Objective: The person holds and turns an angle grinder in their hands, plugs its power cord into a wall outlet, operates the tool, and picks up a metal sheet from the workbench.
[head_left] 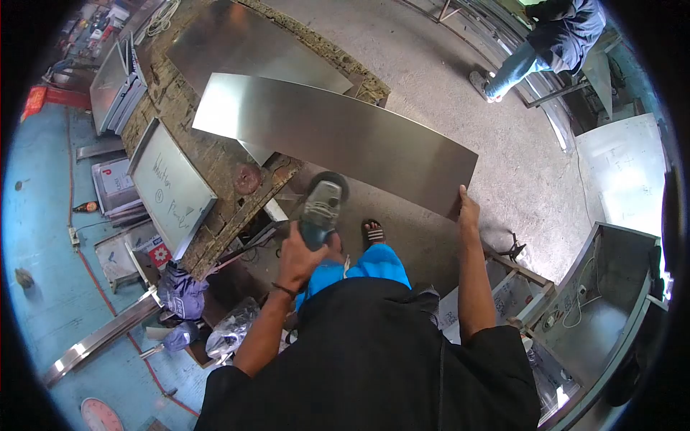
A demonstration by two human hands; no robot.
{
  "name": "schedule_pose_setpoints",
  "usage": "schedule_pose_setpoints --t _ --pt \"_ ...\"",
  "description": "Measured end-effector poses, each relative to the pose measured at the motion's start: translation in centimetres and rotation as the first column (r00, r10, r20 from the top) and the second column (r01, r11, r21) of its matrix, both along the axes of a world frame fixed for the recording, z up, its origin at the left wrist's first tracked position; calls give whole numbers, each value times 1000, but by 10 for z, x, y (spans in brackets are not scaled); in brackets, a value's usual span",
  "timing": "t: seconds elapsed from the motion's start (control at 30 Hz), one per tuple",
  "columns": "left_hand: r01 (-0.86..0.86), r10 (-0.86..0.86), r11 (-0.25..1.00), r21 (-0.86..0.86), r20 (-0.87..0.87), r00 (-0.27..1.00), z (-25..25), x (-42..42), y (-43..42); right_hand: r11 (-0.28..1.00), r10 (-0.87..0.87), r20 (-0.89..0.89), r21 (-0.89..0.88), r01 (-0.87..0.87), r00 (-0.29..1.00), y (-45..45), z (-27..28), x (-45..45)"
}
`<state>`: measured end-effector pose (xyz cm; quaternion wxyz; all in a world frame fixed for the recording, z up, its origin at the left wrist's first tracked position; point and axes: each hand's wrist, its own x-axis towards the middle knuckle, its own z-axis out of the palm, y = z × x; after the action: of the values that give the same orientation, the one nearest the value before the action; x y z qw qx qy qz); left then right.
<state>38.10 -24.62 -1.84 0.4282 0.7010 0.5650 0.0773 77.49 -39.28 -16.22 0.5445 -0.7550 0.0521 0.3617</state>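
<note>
My left hand (298, 260) is wrapped round the body of an angle grinder (320, 208), whose round disc end points away from me, near the lower edge of a long metal sheet (345, 140). With my right hand (468, 208) I grip the near right corner of that sheet. The sheet's far left part lies over a worn wooden workbench (162, 97), and its right part juts out over the floor. Another flat metal sheet (251, 47) lies on the bench behind it. A reddish disc (247, 179) rests on the bench's near end.
A shallow metal panel with handwriting (172, 190) leans on the bench's left side. Stacked panels (115, 90) stand beyond it. Another person (560, 43) is at the upper right, by metal frames. An open metal cabinet (596, 302) stands at the right. A purple bag (183, 291) sits at lower left.
</note>
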Motion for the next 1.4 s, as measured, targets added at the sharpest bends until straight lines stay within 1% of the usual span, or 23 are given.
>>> schedule_pose_setpoints --t 0.03,0.07,0.17,0.23,0.27,0.33,0.4,0.47,0.57,0.63,0.67,0.73,0.83,0.87,0.93,1.03,1.07,1.13,1.17,1.23,1.27,1.33,1.4 --pt "-17 17 999 29 -15 1000 1 -7 6 997 -21 32 77 19 999 -2 -13 6" --pt "-72 71 997 28 34 997 7 -9 7 996 -21 33 82 19 999 0 -10 6" --pt "-132 132 991 18 -1 991 0 -31 9 998 -16 -77 62 21 997 -3 -3 1" --pt "-140 139 990 36 13 990 -1 -40 9 960 -34 -170 268 80 985 -6 -5 -9" --pt "-143 142 988 51 25 990 0 -43 8 960 -31 -171 268 76 985 -10 -9 -12" --pt "-145 143 988 50 43 989 -1 -48 7 850 -119 -375 440 289 919 -20 -24 -15" --pt "-142 139 989 46 57 989 -1 -53 9 858 -171 -361 402 319 917 -24 -20 -27" --pt "-149 150 988 -37 22 988 -2 -56 11 862 -227 -343 365 352 911 -22 -17 -37" --pt "-126 126 992 -22 15 992 -4 -60 15 803 -253 -404 419 424 879 -16 -13 -47" --pt "-112 112 994 6 19 994 -10 -67 17 580 -290 -503 584 568 814 -17 -31 -56" --pt "-103 103 994 34 17 995 -12 -70 18 579 -292 -501 585 567 815 -18 -39 -62" --pt "-104 104 995 1 41 994 -6 -72 22 303 -348 -714 526 794 607 -16 -51 -77" --pt "-107 108 994 -24 41 993 11 -73 27 251 -376 -743 493 833 554 4 -26 -103" --pt "-106 106 994 -15 20 994 14 -74 29 252 -372 -744 495 832 555 9 -18 -111" --pt "-113 115 993 -31 48 992 10 -81 33 321 -317 -698 558 765 642 18 -7 -123" --pt "-116 120 992 -55 73 990 1 -95 37 301 -364 -614 633 713 700 24 -12 -127" --pt "-113 118 991 -65 71 991 1 -98 39 301 -362 -614 635 712 701 22 -16 -126" --pt "-119 125 990 -76 78 989 5 -102 42 166 -261 -778 546 821 571 20 -23 -123" --pt "-124 131 988 -91 82 988 8 -104 44 169 -256 -778 549 819 574 28 -21 -125" --pt "-119 125 989 -86 70 990 12 -106 47 252 -442 -650 571 782 617 48 -12 -129" --pt "-111 115 990 -83 57 992 13 -108 49 250 -443 -651 570 782 616 52 -11 -130" --pt "-96 100 993 -76 58 993 12 -113 52 351 -492 -577 554 755 652 59 -10 -132" --pt "-85 89 994 -70 57 994 12 -116 56 331 -498 -572 570 752 652 58 -5 -123"
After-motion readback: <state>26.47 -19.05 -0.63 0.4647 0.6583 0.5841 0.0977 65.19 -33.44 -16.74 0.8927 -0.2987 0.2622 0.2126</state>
